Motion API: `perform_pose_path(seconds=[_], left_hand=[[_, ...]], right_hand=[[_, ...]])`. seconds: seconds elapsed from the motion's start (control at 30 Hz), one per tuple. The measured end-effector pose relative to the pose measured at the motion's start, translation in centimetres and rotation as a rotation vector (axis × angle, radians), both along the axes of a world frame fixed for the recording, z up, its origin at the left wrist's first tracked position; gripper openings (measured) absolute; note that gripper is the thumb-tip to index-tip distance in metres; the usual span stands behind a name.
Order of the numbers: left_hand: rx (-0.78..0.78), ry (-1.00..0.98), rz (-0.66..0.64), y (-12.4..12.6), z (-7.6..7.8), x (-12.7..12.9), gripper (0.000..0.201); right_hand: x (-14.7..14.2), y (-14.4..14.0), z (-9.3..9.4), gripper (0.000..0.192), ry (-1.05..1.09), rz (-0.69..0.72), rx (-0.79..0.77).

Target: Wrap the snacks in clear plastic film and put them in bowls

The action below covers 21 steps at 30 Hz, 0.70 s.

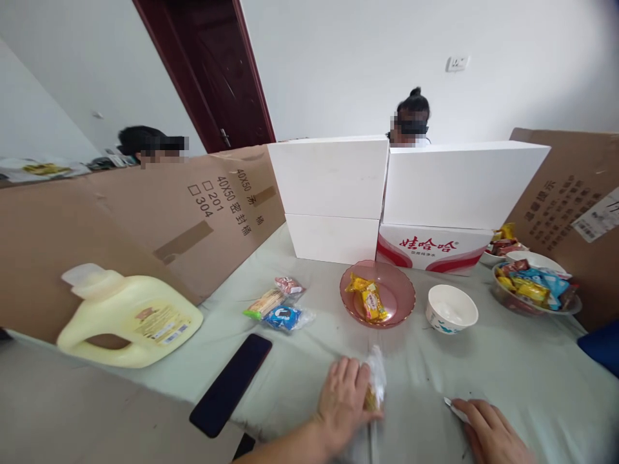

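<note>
Gripping the clear packet (376, 380) on the table (416, 380) in the curled left hand (342, 392), lengthwise toward the pink plate (400, 299), and pinching a small white thing (454, 410) in the right hand (491, 426), farther from the packet.

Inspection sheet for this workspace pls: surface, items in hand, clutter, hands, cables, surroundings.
Surface: pale green cloth, creased, a few dark specks.
Items in hand: clear-wrapped packet; slim pale object, kind unclear.
Clutter: dark phone, yellow jug, three snack packets, pink plate holding yellow snacks, white bowl, heaped packets at right.
Hands: left hand, fingers on the clear-wrapped packet; right hand, fingers on the slim pale object.
Cables: nothing seen.
Surroundings: cardboard both sides, white boxes at back, two people beyond, door, wall socket.
</note>
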<state>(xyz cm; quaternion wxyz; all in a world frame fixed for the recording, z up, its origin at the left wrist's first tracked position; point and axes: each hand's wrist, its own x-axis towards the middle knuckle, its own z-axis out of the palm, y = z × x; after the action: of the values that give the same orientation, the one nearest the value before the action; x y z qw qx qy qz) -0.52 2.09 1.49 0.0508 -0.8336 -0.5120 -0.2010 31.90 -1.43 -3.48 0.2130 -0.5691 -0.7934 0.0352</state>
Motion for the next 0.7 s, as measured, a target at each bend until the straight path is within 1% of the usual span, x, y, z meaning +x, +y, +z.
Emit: perform_pose_path(seconds=[0.07,0.13,0.2,0.27,0.33,0.4,0.5,0.6,0.7], left_hand=[[0.030,-0.041,-0.037,-2.3,-1.8,0.7,0.076],[0.057,-0.045,-0.054,-4.1,-2.7,0.4,0.075],[0.065,-0.048,-0.077,-5.5,-3.0,-0.6,0.066],[0.050,-0.077,-0.115,-6.2,-2.9,-1.7,0.060],[0.055,-0.130,-0.137,-6.4,-2.7,-2.4,0.057],[0.099,-0.188,-0.142,-6.3,-2.6,-2.7,0.054],[0.148,-0.243,-0.162,-5.8,-3.0,-2.7,0.046],[0.139,-0.283,-0.153,-5.5,-3.5,-2.6,0.038],[0.128,-0.326,-0.123,-5.6,-3.8,-2.5,0.034]], right_hand=[[-1.9,0.1,1.6,0.031,0.063,-0.014,-0.036],[-4.0,0.1,3.3,0.031,0.144,-0.023,-0.095],[-6.3,0.0,5.1,0.030,0.215,0.027,-0.174],[-8.9,-0.1,6.8,0.031,0.287,0.154,-0.265],[-11.5,-0.3,7.9,0.035,0.341,0.264,-0.321],[-13.8,-0.3,8.5,0.039,0.332,0.319,-0.330],[-16.3,0.1,8.5,0.042,0.185,0.309,-0.313],[-17.5,0.5,8.6,0.042,0.016,0.279,-0.304],[-17.3,0.6,9.2,0.042,-0.080,0.292,-0.273]])
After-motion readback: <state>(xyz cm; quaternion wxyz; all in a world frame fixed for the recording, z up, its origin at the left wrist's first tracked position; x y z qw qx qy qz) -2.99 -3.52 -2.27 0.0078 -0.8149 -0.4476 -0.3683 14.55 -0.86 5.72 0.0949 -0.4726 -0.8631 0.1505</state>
